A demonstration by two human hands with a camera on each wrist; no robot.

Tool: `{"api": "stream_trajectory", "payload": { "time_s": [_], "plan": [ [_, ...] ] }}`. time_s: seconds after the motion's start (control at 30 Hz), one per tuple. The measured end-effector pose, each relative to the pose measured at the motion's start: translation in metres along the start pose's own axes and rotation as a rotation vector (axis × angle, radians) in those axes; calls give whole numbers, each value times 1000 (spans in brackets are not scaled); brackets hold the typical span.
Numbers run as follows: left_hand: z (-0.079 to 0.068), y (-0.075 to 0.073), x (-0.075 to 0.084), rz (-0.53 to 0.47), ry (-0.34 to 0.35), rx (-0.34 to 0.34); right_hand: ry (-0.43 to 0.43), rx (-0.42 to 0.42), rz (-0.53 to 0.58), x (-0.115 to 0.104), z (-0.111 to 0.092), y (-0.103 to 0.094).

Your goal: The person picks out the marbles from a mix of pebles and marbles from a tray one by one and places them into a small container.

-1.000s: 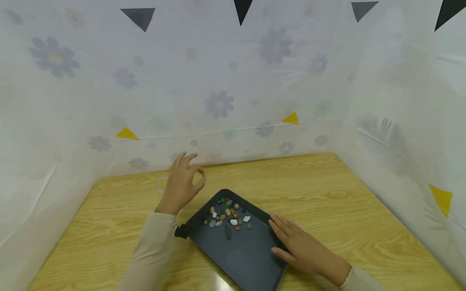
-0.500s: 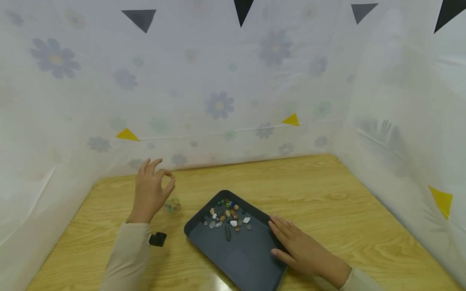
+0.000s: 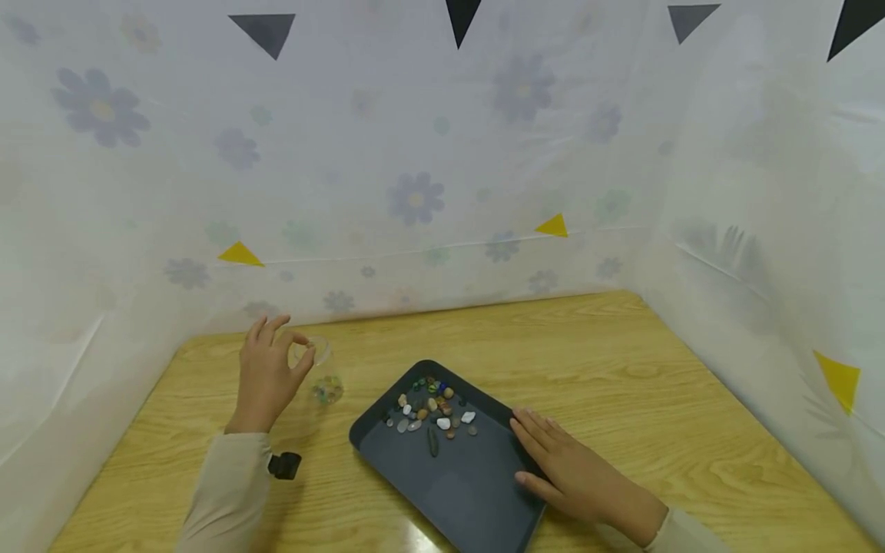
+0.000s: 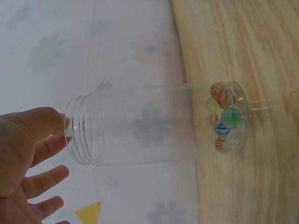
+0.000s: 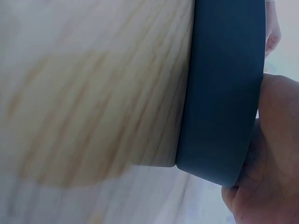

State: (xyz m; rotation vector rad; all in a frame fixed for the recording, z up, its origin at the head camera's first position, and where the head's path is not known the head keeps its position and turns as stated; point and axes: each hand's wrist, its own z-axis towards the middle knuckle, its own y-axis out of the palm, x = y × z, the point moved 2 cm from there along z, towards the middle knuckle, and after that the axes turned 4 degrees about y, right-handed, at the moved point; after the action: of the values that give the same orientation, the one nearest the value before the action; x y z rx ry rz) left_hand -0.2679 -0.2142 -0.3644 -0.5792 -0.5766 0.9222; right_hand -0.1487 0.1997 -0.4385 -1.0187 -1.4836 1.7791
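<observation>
In the head view my left hand point(image 3: 266, 380) is at the mouth of a clear jar point(image 3: 323, 362). Its thumb and index finger pinch a tiny marble-like piece, mostly hidden by the fingertips; the other fingers are spread. The left wrist view shows these fingertips at the threaded rim of the jar point(image 4: 145, 125), with several coloured glass marbles point(image 4: 226, 116) on its bottom. My right hand point(image 3: 581, 476) rests with straight fingers on the right edge of a dark tray point(image 3: 456, 491). Stones point(image 3: 444, 422) and marbles point(image 3: 433, 386) lie loose in the tray's far half.
The jar and tray stand apart on a wood-grain table point(image 3: 677, 407). White flowered cloth point(image 3: 387, 138) hangs behind the table and along both sides. A black device point(image 3: 285, 465) sits at my left wrist.
My left hand has moved left from above the tray's far corner to the jar's mouth, still pinching, and uncovered the jar. The right hand and tray have stayed in place.
</observation>
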Motion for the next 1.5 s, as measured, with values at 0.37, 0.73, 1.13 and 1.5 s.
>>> {"api": "stream_trajectory", "payload": {
  "time_s": [0.37,0.73,1.13,1.5],
  "plan": [
    [-3,-1,4,0,-50,-38,3,-1,10,-1,-1,-2],
    [-3,1,3,-2,-95,-86,3,-1,14,-3,0,-3],
    [-3,0,4,-22,-134,-141,8,-11,13,-2,0,-3],
    [-3,0,5,-24,-129,-139,10,-12,16,-3,0,-5]
  ]
}}
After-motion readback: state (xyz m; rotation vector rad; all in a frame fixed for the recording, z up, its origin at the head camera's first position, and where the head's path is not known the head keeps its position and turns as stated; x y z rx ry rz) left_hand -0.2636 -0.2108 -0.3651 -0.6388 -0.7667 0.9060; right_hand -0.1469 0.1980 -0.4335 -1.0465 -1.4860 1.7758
